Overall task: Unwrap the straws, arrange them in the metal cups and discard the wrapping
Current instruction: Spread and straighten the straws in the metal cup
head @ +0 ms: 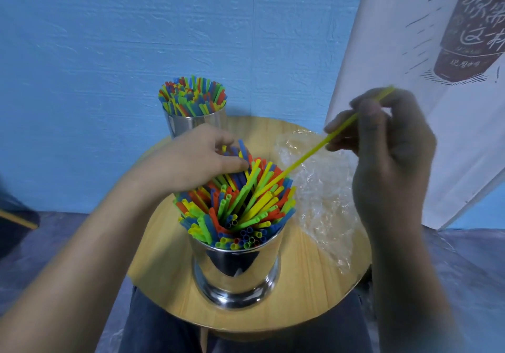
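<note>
Right hand (388, 156) pinching a yellow straw (308, 156), its lower tip in the near metal cup (237, 270), left hand (196, 158) curled round straws (241, 147) at that cup's far side, clear wrapping (322, 197) on the table (300, 298) beside it, far metal cup (191, 123) behind.

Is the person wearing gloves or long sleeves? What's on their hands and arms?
No gloves. The left hand and the right hand are bare, and the forearms are bare too; no sleeves show. I see no ring, watch or bracelet. Lower down, the person wears dark blue trousers.
</note>
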Demonstrator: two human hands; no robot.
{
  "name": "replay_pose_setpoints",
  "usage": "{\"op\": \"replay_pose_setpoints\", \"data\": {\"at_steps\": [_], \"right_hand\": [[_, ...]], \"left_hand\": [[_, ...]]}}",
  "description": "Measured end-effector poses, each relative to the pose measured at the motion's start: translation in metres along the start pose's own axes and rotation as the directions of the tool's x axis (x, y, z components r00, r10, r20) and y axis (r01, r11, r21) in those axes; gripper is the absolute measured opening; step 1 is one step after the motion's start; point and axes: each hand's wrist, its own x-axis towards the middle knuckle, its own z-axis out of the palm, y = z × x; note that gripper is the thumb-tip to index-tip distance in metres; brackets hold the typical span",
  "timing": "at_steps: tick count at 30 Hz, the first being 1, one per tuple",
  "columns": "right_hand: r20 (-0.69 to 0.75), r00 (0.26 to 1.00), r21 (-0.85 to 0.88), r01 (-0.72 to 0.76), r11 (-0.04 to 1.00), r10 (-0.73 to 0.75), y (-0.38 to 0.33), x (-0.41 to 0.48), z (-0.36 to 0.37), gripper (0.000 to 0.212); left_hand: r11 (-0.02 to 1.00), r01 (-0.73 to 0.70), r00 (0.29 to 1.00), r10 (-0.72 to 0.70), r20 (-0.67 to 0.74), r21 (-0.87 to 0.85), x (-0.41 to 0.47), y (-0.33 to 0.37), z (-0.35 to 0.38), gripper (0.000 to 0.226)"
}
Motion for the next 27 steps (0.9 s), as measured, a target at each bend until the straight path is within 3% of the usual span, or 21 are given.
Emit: {"op": "replay_pose_setpoints", "data": {"at_steps": [6, 8, 10, 12, 14, 16, 21, 27], "right_hand": [[0.208, 0.970, -0.188, -0.083, 0.979, 0.122, 0.011, -0.015, 0.017, 0.005], [0.242, 0.963, -0.235, -0.064, 0.970, 0.122, 0.016, -0.018, 0.022, 0.016], [0.243, 0.963, -0.233, -0.060, 0.971, 0.117, 0.018, -0.021, 0.026, 0.025], [0.259, 0.957, -0.254, -0.061, 0.965, 0.129, 0.019, -0.022, 0.028, 0.020], [0.334, 0.932, -0.350, -0.018, 0.936, 0.143, 0.021, -0.020, 0.027, 0.007], [0.411, 0.898, -0.404, 0.028, 0.914, 0.155, 0.023, -0.019, 0.026, 0.012], [0.446, 0.876, -0.401, 0.012, 0.916, 0.184, 0.024, -0.015, 0.022, 0.018], [0.426, 0.881, -0.374, -0.037, 0.927, 0.207, 0.024, -0.017, 0.024, 0.014]], "left_hand": [[1.000, -0.010, 0.996, 0.011, -0.093, 0.015, -0.002, -0.002, 0.001, 0.027], [0.997, -0.054, 0.990, 0.047, -0.134, -0.051, -0.002, -0.002, 0.000, 0.028], [0.984, -0.113, 0.977, 0.085, -0.196, -0.137, -0.003, 0.001, -0.002, 0.025], [0.964, -0.158, 0.960, 0.099, -0.263, -0.216, -0.005, 0.006, -0.006, 0.021], [0.937, -0.200, 0.939, 0.099, -0.330, -0.287, -0.006, 0.008, -0.010, 0.021], [0.908, -0.232, 0.917, 0.085, -0.390, -0.349, -0.006, 0.009, -0.012, 0.020], [0.884, -0.272, 0.879, 0.067, -0.473, -0.381, -0.006, 0.010, -0.015, 0.008], [0.796, -0.406, 0.732, -0.011, -0.682, -0.448, -0.011, 0.012, -0.018, 0.010]]}}
